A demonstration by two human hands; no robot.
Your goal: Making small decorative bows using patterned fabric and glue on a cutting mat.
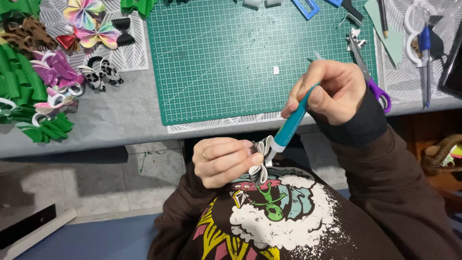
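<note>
Close over my printed brown sweatshirt (284, 216), my left hand (222, 161) pinches a small white folded ribbon bow (260, 161), fingers closed on its middle. My right hand (332, 91) grips a teal pen-shaped glue tool (291, 123), its pale tip touching the bow's centre. Beyond lies the green gridded cutting mat (231, 53) on the grey table (115, 125); purple-handled scissors (368, 72) rest at the mat's right edge.

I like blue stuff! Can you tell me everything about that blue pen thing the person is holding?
The tool is a slim teal stick, plastic by the look, with a white tip. The right hand grips its upper end, so it slants down to the left, off the table's edge, above the person's lap. Its tip touches the middle of a small white bow, which the left hand pinches. Whether it is a pen or a glue tool cannot be told.
</note>
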